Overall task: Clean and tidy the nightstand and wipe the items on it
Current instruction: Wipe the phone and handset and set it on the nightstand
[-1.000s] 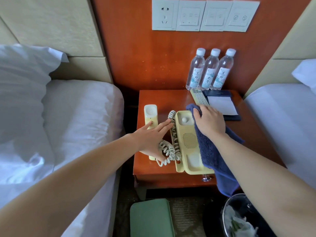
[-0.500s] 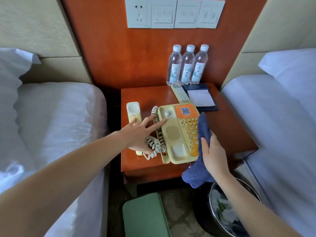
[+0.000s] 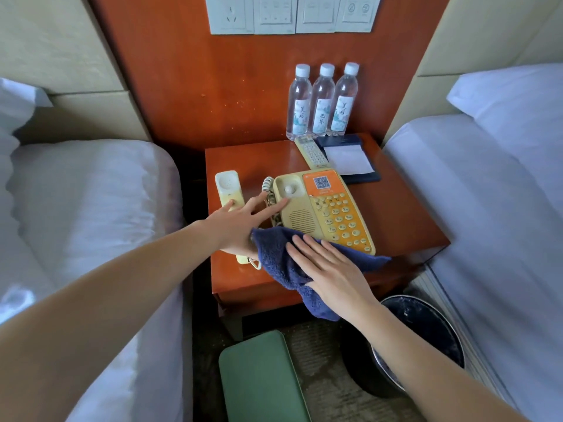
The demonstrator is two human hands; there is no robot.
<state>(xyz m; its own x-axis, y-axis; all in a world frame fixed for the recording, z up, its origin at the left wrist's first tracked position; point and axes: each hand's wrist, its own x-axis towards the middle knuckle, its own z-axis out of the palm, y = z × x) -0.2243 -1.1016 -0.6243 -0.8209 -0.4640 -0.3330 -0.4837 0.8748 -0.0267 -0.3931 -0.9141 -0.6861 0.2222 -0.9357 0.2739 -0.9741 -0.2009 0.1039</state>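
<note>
Red-brown wooden nightstand [image 3: 402, 214]: flat right hand [image 3: 332, 269] has swept the blue terry cloth [image 3: 277, 254] to the cream plastic telephone [image 3: 307, 205]'s front edge, finishing its wipe; open left hand [image 3: 240, 223] steadies it.

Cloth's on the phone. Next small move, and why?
Probably slide the right hand and blue cloth forward over the orange keypad: the cloth covers only the near end of the phone base, and the left hand rests on its side.

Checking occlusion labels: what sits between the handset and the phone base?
Head view: the coiled cord and the left hand lie between the handset and the phone base.
</note>
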